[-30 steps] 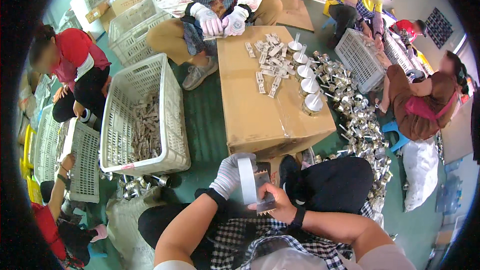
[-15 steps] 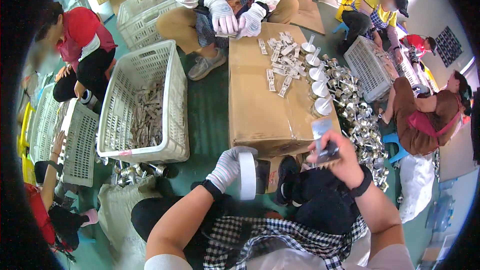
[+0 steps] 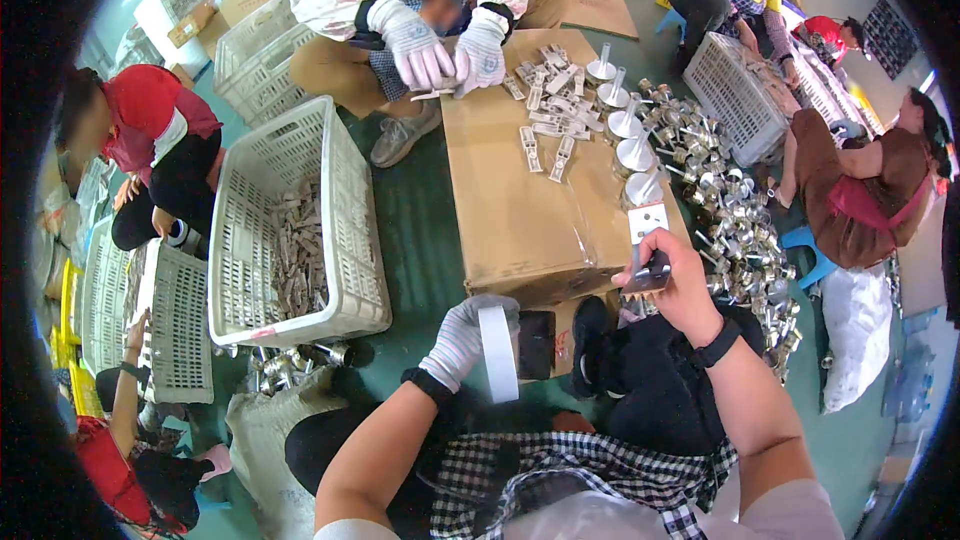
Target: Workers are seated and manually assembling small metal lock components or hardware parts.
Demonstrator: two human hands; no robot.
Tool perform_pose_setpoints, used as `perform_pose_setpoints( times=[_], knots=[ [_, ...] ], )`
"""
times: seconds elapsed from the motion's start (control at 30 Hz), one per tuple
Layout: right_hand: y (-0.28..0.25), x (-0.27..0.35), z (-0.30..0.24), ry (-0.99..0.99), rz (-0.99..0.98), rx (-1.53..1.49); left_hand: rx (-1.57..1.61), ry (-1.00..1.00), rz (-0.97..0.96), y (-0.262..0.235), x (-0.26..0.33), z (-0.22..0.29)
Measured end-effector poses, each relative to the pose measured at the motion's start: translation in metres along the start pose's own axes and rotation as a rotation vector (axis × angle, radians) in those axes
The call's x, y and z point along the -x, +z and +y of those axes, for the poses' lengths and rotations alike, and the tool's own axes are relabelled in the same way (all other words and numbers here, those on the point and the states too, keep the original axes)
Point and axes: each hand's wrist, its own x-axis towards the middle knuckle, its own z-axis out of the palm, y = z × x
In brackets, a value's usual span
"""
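My left hand [image 3: 463,342], in a striped knit glove, is closed around a wide white roll [image 3: 499,354] that looks like tape seen edge-on. My right hand [image 3: 675,280] is bare and grips a pale metal plate with holes [image 3: 648,222]. A dark piece with a toothed edge [image 3: 650,278] sits in the same grip; whether it joins the plate I cannot tell. Both hands are at the near edge of a cardboard box [image 3: 515,230]. White clip-like parts [image 3: 562,150] and a row of metal discs with stems [image 3: 637,155] lie on its top.
A dark block [image 3: 537,345] is just right of the roll. A white crate of flat metal parts [image 3: 300,318] stands left. Shiny metal pieces [image 3: 735,240] are heaped right of the box. Across it, a co-worker's gloved hands [image 3: 440,55] hold a small part. Other people sit around.
My right hand has turned the metal plate, and its holed face now shows. The left hand keeps the roll. The whole view has shifted a little, and the co-worker's gloved hands have moved.
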Motion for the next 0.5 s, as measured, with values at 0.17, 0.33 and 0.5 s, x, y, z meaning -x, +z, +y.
perform_pose_setpoints(
  times=[0.17,0.33,0.5],
  knots=[
    [0.003,0.003,0.022,0.034,-0.022,-0.085,-0.137,0.075,0.026,0.016,0.003,0.004],
    [0.009,0.003,0.017,0.052,-0.013,-0.11,-0.19,0.02,0.021,0.011,0.007,0.008],
    [0.011,0.006,0.006,-0.04,0.0,0.103,-0.17,-0.001,0.026,0.011,0.009,0.008]
  ],
)
